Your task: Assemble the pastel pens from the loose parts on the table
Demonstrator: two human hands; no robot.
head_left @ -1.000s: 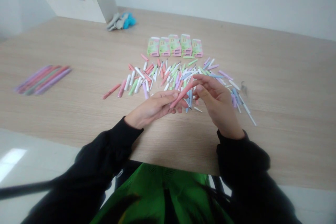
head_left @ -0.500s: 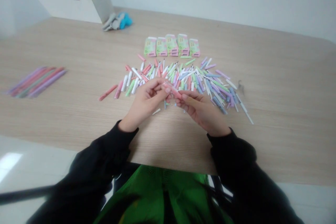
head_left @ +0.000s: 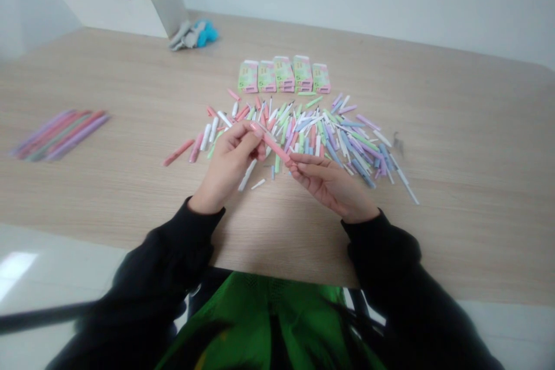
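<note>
Left hand (head_left: 234,156) pinches the upper end of a slim pink plastic-looking pen tube (head_left: 277,148), right hand (head_left: 332,185) has fingertips on the lower end; tube sits tilted between them, over the wood-grain table (head_left: 281,243). Risk, my read: light fingertip grip, so an uneven pull or twist could drop it into the loose heap of pastel pen parts (head_left: 313,134) just beyond. Tube looks smooth, straight, clearish near the left fingertips; joints too blurred to tell
</note>
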